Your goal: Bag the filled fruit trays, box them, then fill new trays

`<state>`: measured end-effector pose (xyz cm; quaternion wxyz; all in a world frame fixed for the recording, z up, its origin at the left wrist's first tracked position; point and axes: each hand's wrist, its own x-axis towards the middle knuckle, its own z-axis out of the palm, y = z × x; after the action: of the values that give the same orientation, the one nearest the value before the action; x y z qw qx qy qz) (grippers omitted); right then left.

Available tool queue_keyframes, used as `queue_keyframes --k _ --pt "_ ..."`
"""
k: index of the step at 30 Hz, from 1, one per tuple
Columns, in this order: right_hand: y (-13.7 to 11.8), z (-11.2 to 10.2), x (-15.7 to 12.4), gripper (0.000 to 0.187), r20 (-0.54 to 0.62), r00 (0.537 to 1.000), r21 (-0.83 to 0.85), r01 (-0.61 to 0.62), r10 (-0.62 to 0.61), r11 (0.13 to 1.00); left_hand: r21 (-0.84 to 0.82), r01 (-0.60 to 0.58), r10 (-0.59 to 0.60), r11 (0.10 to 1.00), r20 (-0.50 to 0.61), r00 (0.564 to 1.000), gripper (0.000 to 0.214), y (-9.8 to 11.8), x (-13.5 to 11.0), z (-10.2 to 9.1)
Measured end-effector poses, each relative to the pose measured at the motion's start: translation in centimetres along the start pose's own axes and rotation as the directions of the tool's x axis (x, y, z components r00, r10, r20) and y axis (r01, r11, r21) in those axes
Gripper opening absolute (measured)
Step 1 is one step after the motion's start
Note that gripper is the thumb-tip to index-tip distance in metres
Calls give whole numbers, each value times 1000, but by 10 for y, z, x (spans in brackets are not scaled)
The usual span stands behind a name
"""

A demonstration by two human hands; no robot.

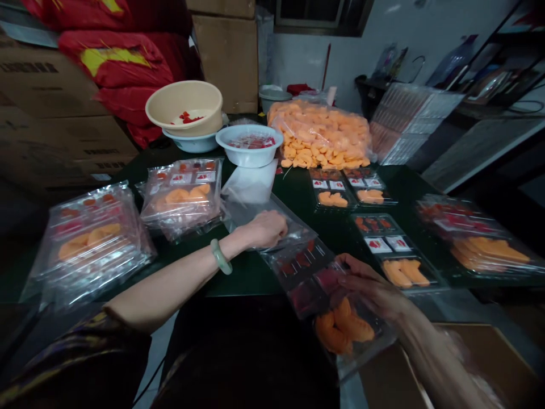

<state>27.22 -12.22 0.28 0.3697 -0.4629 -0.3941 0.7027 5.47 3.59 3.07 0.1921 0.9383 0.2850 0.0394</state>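
- Item under inspection: a clear plastic pack [340, 326], a dark tray of red and orange pieces in film, lies at lower centre-right of the frame. Its long axis runs from upper left to lower right.
- My right hand [370, 287] is the nearer hand, on the pack's right side. Its fingers [361, 278] are pressed together and curled over the upper right edge, gripping it.
- My left hand [266, 229] lies palm down on clear film off the pack's upper left end. Its fingers are pressed together and flat, pinching nothing. A jade bangle [221, 255] sits on that wrist.
- Glare is poor here: I cannot confirm whether that film belongs to the pack or is a separate bag.
- Open trays [395, 272] lie at right on the dark green table [247, 278]; bagged packs [89, 244] lie at left.
- Beyond: a large bag of orange pieces [319, 133] at upper centre, a white bowl [249, 145] and a beige basin [185, 108] at upper left of centre.
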Motion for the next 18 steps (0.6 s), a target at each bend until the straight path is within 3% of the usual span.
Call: queue_keyframes --k 4,8,12,15,18 --pt "1 -8 -6 27 36 999 40 20 -22 999 253 60 -21 966 -154 988 16 12 -6 6" --pt "6 -10 -8 30 69 997 101 17 -24 995 350 57 -11 935 -132 991 16 11 -9 26" --pt "7 6 0 30 113 993 175 -3 -17 985 310 17 22 951 -123 992 14 6 -15 35" --pt "5 20 9 30 200 979 168 -80 45 982 228 -112 140 967 -110 984 12 4 -21 31" --pt "3 23 14 29 212 976 136 -87 57 987 52 -252 257 966 -163 952 19 2 -29 24"
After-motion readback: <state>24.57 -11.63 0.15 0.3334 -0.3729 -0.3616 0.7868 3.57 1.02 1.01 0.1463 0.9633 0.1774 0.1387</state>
